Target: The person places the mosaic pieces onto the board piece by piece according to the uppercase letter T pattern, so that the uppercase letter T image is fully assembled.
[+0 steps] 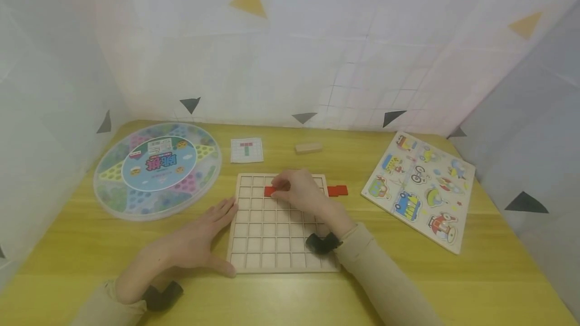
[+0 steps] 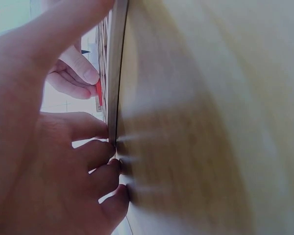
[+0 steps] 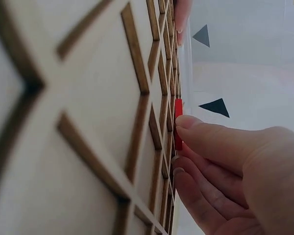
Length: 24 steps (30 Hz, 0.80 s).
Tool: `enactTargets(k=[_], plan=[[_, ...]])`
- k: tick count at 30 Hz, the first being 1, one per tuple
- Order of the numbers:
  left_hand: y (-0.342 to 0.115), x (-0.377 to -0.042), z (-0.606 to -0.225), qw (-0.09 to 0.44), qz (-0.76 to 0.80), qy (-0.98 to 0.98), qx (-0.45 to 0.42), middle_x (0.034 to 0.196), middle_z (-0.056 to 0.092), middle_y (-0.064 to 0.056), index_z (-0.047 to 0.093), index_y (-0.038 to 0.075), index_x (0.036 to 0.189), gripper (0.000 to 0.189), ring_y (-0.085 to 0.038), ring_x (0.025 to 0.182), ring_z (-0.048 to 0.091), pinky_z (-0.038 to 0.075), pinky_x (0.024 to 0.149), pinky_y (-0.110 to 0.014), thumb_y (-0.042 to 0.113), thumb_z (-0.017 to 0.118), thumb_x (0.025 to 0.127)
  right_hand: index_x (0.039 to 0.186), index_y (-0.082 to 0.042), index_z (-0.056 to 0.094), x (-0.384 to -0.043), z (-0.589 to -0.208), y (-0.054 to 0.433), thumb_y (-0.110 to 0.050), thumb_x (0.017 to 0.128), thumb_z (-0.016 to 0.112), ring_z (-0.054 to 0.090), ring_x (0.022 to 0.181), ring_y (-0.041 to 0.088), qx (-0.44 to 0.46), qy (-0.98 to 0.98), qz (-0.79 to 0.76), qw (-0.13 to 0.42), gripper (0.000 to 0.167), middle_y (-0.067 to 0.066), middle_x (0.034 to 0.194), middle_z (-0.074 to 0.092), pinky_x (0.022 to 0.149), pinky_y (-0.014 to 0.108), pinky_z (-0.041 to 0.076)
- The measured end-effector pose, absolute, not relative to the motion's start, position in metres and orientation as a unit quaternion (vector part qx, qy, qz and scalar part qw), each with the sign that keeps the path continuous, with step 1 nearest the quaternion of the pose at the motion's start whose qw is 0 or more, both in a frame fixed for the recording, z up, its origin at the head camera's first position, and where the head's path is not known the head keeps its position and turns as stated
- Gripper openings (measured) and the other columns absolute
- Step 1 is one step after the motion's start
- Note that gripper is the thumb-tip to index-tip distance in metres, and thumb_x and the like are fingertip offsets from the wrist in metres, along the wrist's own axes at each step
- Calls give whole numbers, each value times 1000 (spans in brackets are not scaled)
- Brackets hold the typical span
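A wooden grid board lies flat on the table with rows of square cells. My right hand is over its upper part and pinches a small red tile between thumb and fingertips. In the right wrist view the thumb presses on this red tile, close over the grid. My left hand rests at the board's left side, thumb spread from the fingers. Its fingertips meet the board's edge in the left wrist view. Further red tiles lie at the right edge of the board, partly overlapping.
Behind the board are a small card printed with a red and green T shape and a plain wooden block. A round Chinese checkers set stands at left. At right lies a picture puzzle board. White sheets hang around the yellow table.
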State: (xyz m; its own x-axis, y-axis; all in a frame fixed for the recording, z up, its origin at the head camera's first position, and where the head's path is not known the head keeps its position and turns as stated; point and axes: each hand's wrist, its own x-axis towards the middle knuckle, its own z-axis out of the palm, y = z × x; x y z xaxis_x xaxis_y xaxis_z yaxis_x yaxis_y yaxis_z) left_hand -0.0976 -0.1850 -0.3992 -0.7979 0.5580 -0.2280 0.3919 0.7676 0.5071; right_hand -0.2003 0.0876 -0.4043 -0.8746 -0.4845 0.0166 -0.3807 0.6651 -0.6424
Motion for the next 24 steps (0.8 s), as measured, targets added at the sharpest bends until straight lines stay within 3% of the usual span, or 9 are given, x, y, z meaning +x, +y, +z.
enactTargets(k=[24], plan=[[-185,-97,-399,191,232,921,248,169,2,-10,16,7,160,133,-42,153,7,19,121,-61,79,73,64,106,-9,76,-200,-406,87,-15,86,80,65,89,11,-263,910,-319,41,22,-2,97,74,82,28,56]])
